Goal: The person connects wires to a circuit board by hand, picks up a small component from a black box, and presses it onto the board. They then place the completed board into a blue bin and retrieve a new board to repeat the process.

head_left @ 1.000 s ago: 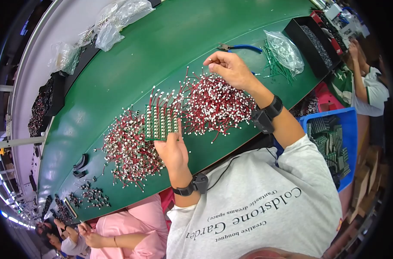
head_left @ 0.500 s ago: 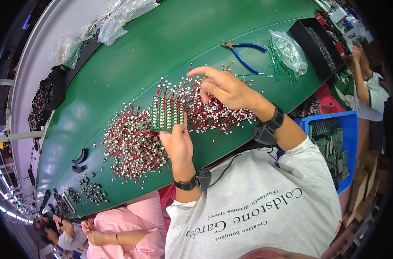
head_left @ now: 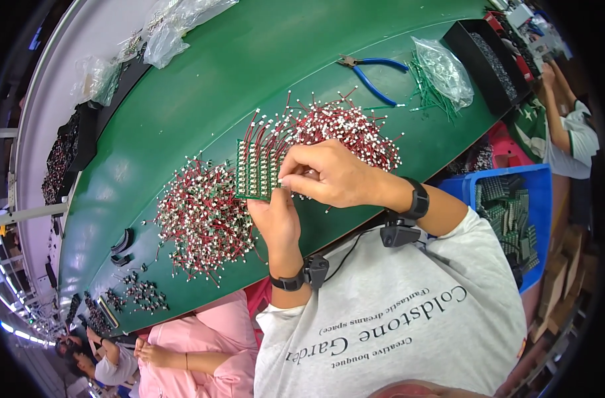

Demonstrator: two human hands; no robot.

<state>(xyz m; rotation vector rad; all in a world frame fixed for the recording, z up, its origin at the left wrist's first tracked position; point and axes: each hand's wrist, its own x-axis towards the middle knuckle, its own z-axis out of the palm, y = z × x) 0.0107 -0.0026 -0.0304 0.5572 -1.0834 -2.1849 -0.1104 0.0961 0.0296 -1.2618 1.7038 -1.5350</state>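
My left hand (head_left: 276, 222) grips the lower edge of a green circuit board panel (head_left: 250, 169). Rows of small whitish parts cover the panel, and red wires with white plugs rise from its top edge. At the panel's lower right side, my right hand (head_left: 335, 176) has thumb and forefinger pinched together; whatever sits between the fingertips is too small to make out. Behind that hand lies a heap of red wires with white connectors (head_left: 365, 136). Left of the panel spreads another heap of wired pieces with bits of green (head_left: 203, 225).
Blue-handled cutters (head_left: 369, 76) lie at the back, beside green strips under a clear plastic bag (head_left: 442, 73). A black bin (head_left: 485, 66) stands far right. At my right, a blue crate (head_left: 544, 225) holds green boards. Small black parts (head_left: 143, 295) lie front left, near a person in pink.
My right hand has come down and left from over the right heap to the panel's edge, its fingers closing into a pinch. My left hand still holds the panel.
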